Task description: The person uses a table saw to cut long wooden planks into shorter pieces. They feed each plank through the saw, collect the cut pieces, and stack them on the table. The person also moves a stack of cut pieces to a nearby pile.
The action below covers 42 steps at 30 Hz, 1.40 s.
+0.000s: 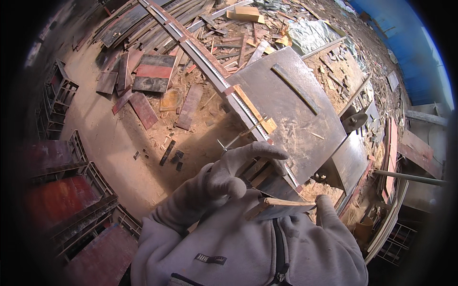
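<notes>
My left hand (234, 167), in a grey glove, is raised over the near edge of a worn metal table (315, 131). Its index finger stretches to the right, the thumb stands apart from it, and nothing is in its grasp. Close to my chest, a short wooden board (279, 209) with a pale layered edge and dark face is tilted. My gloved right hand (327, 207) grips the board's right end; most of its fingers are hidden. Just beyond my left hand, a small wooden block (268, 125) with a clamp sits on the measuring rail (205, 59) along the table's left side.
A dark narrow strip (295, 89) lies on the tabletop. Reddish board offcuts (155, 71) and sawdust cover the floor at left. Beyond the table spreads a heap of wood scraps (234, 45). Metal racks with red panels (62, 198) stand at lower left; a pole (410, 177) juts in at right.
</notes>
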Each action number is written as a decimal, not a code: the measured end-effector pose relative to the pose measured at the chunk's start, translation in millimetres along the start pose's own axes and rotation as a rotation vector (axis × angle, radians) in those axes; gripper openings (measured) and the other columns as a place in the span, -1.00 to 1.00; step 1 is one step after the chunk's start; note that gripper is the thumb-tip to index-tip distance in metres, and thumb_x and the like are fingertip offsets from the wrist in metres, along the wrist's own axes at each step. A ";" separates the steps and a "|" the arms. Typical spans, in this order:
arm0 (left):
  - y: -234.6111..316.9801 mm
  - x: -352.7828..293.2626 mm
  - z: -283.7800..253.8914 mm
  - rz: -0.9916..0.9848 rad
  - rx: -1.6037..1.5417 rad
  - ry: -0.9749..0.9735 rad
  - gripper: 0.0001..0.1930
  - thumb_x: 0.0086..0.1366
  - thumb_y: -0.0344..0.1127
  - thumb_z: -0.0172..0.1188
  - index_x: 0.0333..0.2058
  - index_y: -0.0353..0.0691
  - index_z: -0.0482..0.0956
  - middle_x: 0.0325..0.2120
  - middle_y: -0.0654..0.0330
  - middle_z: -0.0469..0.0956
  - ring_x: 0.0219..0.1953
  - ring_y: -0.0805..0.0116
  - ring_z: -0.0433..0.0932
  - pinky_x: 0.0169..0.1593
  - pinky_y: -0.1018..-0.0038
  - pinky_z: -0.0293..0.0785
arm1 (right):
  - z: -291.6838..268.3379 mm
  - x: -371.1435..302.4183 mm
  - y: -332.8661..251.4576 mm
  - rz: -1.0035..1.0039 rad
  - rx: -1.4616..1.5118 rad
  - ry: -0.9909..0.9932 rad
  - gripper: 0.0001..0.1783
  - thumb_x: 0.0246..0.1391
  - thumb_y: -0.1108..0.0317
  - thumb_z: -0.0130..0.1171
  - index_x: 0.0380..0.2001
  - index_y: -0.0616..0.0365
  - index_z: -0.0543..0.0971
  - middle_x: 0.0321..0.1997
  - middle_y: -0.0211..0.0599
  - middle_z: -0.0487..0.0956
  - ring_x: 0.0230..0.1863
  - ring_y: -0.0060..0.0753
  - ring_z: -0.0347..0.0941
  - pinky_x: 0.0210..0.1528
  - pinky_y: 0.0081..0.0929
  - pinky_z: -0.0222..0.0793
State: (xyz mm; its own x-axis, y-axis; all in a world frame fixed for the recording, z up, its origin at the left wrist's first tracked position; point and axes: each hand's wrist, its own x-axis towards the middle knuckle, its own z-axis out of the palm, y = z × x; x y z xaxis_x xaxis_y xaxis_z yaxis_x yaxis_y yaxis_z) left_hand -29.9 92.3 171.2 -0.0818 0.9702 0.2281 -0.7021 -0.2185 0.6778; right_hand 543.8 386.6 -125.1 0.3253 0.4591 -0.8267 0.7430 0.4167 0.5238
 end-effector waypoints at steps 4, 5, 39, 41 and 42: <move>-5.3 1.9 -0.6 0.050 -0.009 -0.006 0.19 -0.01 0.51 0.42 0.29 -0.47 0.37 -0.03 0.03 0.54 0.08 0.26 0.51 0.25 0.30 0.39 | 20.5 9.6 14.4 0.022 0.101 0.167 -0.70 -0.04 0.16 0.34 -0.20 -0.10 0.78 -0.02 -0.11 0.74 0.09 -0.01 0.66 0.10 -0.09 0.56; -4.6 3.8 -1.0 0.041 0.012 -0.029 0.18 -0.02 0.48 0.46 0.29 -0.47 0.38 -0.03 0.04 0.54 0.07 0.27 0.51 0.24 0.30 0.40 | 25.2 10.8 18.0 0.025 0.185 0.211 -0.70 -0.01 0.17 0.32 -0.17 -0.08 0.77 -0.02 -0.11 0.73 0.11 0.00 0.65 0.11 -0.09 0.56; 31.1 63.2 -23.1 -0.328 0.369 -0.056 -0.02 -0.23 0.01 0.76 0.17 -0.32 0.55 -0.09 0.17 0.56 0.06 0.32 0.54 0.35 0.26 0.37 | 116.6 -32.6 -19.3 0.309 2.237 0.260 -0.37 -0.06 0.20 0.50 0.07 0.24 0.57 0.02 0.02 0.69 -0.05 -0.04 0.63 0.09 -0.09 0.55; 24.3 78.3 -28.6 -0.331 0.382 -0.082 -0.22 -0.10 -0.26 0.74 0.13 -0.28 0.59 -0.13 0.19 0.54 -0.05 0.32 0.56 0.20 0.37 0.45 | 114.8 -29.2 -24.9 0.522 2.566 0.302 -0.35 -0.05 0.20 0.50 0.09 0.27 0.55 0.02 0.04 0.68 -0.05 -0.03 0.63 0.09 -0.09 0.55; 19.5 85.4 -29.3 -0.275 0.450 -0.014 -0.34 -0.09 -0.22 0.73 -0.01 -0.27 0.65 -0.22 0.17 0.56 -0.09 0.32 0.58 0.22 0.34 0.46 | 108.8 -25.4 -26.1 0.700 2.544 0.357 -0.34 -0.05 0.20 0.50 0.10 0.28 0.54 0.02 0.05 0.68 -0.06 -0.03 0.63 0.09 -0.08 0.55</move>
State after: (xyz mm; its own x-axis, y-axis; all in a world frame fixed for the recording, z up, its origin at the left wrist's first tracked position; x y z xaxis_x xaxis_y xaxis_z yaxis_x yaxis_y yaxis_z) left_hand -71.3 173.9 183.4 0.0740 0.9972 0.0068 -0.3232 0.0175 0.9462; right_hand 579.7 278.7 -140.2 0.7828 0.2114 -0.5852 -0.2985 -0.6977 -0.6513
